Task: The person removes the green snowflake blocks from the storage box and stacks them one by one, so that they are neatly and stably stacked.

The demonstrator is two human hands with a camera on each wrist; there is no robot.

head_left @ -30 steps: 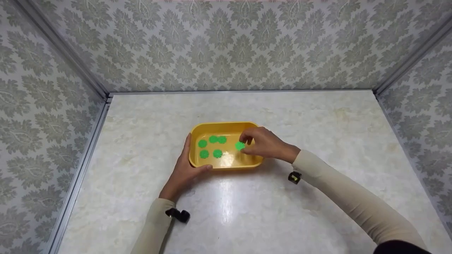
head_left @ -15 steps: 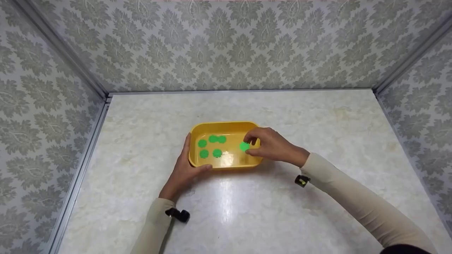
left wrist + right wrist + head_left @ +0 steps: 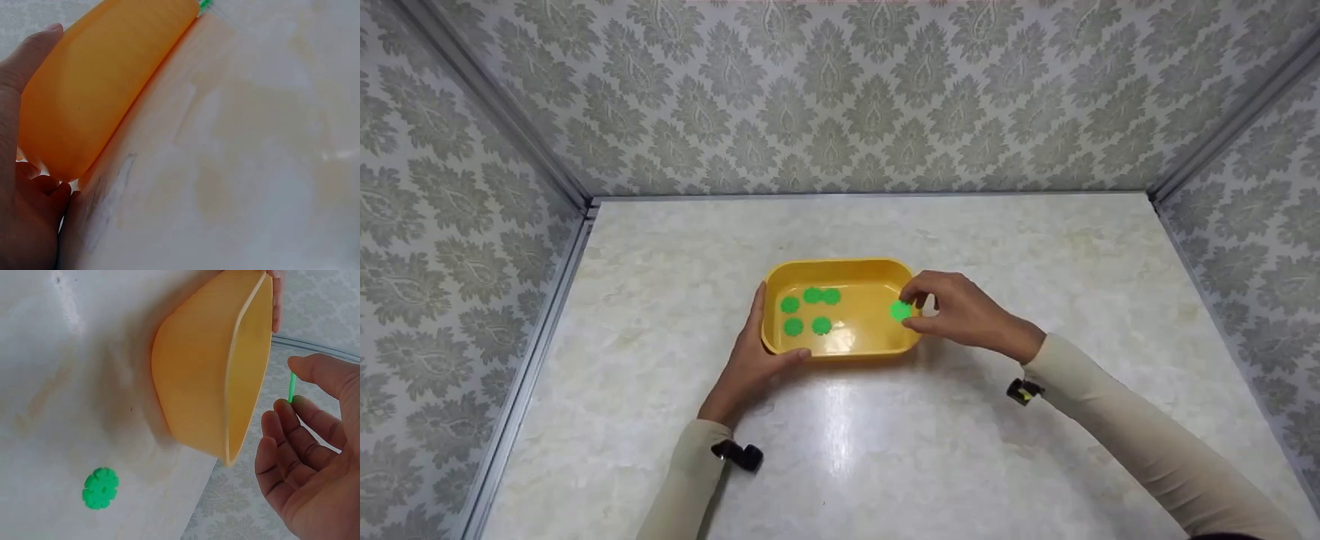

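My left hand (image 3: pixel 754 360) grips the left end of a yellow plastic tub (image 3: pixel 840 268), its thumb (image 3: pixel 39 48) over the near rim and its other fingers along the side. Between thumb and index finger, my right hand (image 3: pixel 960 311) pinches a green interlocking disc (image 3: pixel 900 310) at the tub's right rim. The right wrist view shows this disc (image 3: pixel 292 387) edge-on, above the rim, with the remaining fingers loosely bent below. Inside the tub, several more green notched discs (image 3: pixel 821 325) lie flat at the left, two of them touching or overlapping.
Another green disc (image 3: pixel 101 488) lies on the marbled table (image 3: pixel 45 439) beyond the tub's right end, hidden in the head view. Patterned walls (image 3: pixel 840 97) enclose the table at the back and both sides, meeting in grey metal corner strips (image 3: pixel 517 120).
My right hand has moved right with the pinched disc, from over the tub's floor to its right rim. My left hand and the tub have stayed in place.
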